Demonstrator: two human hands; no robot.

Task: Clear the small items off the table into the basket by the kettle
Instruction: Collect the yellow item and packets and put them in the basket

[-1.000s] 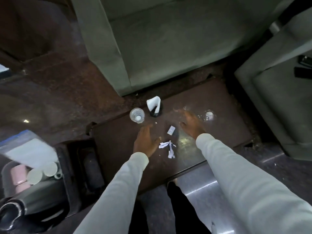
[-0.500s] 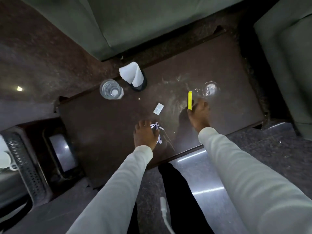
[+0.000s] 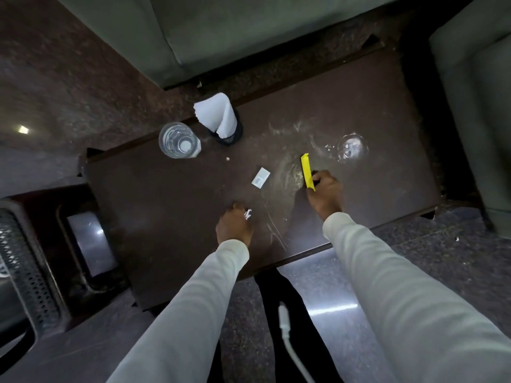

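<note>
On the dark brown table [image 3: 166,189] my left hand [image 3: 234,226] is closed around crumpled white paper scraps [image 3: 247,214], a bit of which sticks out by the fingers. My right hand [image 3: 325,194] grips the lower end of a flat yellow strip [image 3: 307,170], whose upper end points away from me. A small white packet [image 3: 260,177] lies flat between the two hands, farther from me. A tiny crumb [image 3: 228,159] rests beyond it. The basket and kettle are not clearly in view.
A clear glass [image 3: 178,140] and a dark holder with white napkins [image 3: 218,114] stand at the table's far left edge. A second clear glass [image 3: 351,147] stands at the far right. Grey sofas border the table. A perforated dark container [image 3: 25,269] sits at the left.
The view has moved closer over the table. My left hand has gathered the paper scraps into its fist. My right hand has picked up the yellow strip and still holds it.
</note>
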